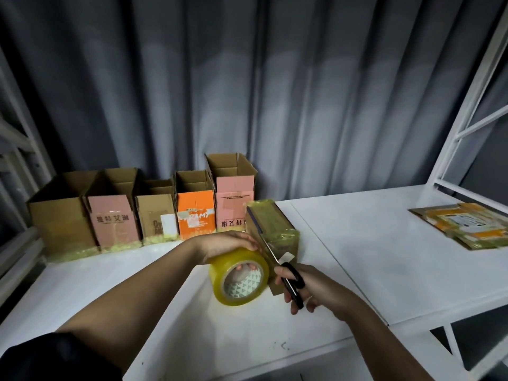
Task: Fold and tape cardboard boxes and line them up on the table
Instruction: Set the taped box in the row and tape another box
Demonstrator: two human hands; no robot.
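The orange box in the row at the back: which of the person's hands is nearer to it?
Left. The left hand grips the tape roll just below the orange box; the right hand, holding scissors, is farther right.

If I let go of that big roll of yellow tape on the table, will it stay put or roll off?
The tape roll stands on its curved edge under the left hand, so it could probably roll once released. The white table looks smooth, offering little to stop it. Laid flat on its side, it would likely stay.
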